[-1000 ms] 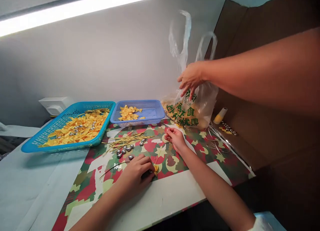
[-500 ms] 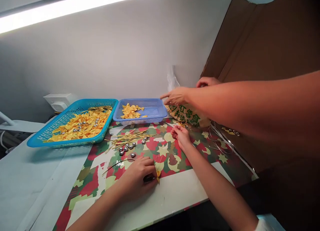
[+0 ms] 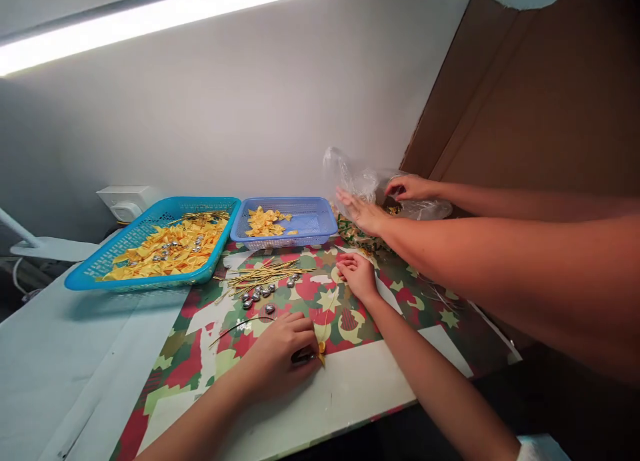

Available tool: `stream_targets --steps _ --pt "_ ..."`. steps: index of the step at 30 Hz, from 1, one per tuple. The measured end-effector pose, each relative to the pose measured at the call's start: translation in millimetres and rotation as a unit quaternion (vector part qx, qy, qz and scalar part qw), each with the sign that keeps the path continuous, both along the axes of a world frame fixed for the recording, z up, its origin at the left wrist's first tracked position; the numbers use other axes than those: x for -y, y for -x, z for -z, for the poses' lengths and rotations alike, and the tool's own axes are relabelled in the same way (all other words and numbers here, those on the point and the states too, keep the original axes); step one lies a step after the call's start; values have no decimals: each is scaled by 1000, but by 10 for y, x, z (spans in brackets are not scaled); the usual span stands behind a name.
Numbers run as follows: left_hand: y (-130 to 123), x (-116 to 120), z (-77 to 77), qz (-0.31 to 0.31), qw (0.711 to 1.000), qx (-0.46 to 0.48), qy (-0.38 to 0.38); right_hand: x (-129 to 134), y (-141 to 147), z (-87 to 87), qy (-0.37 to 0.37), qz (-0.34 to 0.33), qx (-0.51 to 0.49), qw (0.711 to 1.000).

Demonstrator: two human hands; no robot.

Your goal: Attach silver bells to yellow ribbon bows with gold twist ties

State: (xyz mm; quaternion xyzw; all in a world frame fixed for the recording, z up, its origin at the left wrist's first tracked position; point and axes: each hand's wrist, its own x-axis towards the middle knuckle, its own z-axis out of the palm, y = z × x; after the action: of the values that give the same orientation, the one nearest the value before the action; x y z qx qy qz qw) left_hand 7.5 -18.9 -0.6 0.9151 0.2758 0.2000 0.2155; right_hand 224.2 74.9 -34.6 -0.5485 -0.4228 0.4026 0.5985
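My left hand rests on the table with its fingers closed on a small yellow ribbon bow. Further back, my right hand pinches a thin pale thread that runs down to the bow. A thin golden wire sticks out to the left from beside my left hand; its near end is hidden. Just beyond that hand lie several silver bells and a bundle of gold ties.
A turquoise basket holds yellow bows, bells and gold ties. The smaller blue basket beside it holds yellow bows. Another person's hands handle a clear plastic bag at the back right. Cardboard stands behind.
The thread now shows stretched between my right hand and the bow, while my left hand keeps its hold. The other person's arms have shifted lower, and the bag's clear top has spread out.
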Motion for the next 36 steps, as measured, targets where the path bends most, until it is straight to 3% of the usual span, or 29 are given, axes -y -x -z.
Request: stream_targets --steps 14,36 --pt "39 -95 75 -94 994 -25 -40 -35 -37 147 -35 -21 63 997" --pt "43 -83 63 -83 996 -29 -29 34 -25 59 -77 -2 138 987"
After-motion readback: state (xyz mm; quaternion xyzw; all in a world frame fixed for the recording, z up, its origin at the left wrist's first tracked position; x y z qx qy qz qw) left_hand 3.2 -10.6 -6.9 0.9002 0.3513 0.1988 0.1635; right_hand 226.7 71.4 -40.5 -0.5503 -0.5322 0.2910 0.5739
